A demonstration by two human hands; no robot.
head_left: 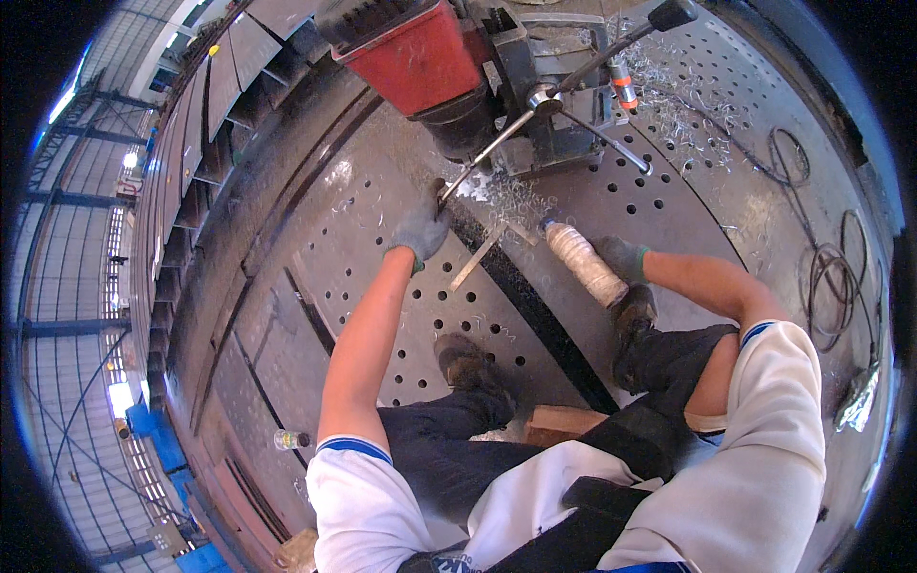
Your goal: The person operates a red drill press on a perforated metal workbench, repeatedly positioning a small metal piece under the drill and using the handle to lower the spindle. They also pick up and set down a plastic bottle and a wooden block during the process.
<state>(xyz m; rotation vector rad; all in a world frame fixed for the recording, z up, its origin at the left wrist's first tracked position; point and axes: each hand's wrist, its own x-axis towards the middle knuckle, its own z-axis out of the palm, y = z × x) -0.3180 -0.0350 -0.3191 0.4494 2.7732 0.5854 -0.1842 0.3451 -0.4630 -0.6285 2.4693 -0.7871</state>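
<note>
A magnetic drill with a red motor housing (pixel 406 62) stands on a steel plate (pixel 535 368) that is pierced with many round holes. My gloved left hand (pixel 420 232) is closed around the end of one metal spoke (pixel 499 143) of its feed handle. In my gloved right hand (pixel 621 256) is a plastic bottle (pixel 581 260) with a whitish, streaked body, tilted with its dark neck toward the foot of the drill. Curly metal shavings (pixel 516 199) lie beneath the drill. The cutter tip is hidden by the drill body and shavings.
A black cable (pixel 817 253) loops over the right side. An orange-and-silver cylinder (pixel 624 86) stands beside the drill among more shavings. A flat metal strip (pixel 478 258) lies before me. Near my boots (pixel 468 361) is a wooden block (pixel 564 422); a small clear bottle (pixel 289 439) lies left.
</note>
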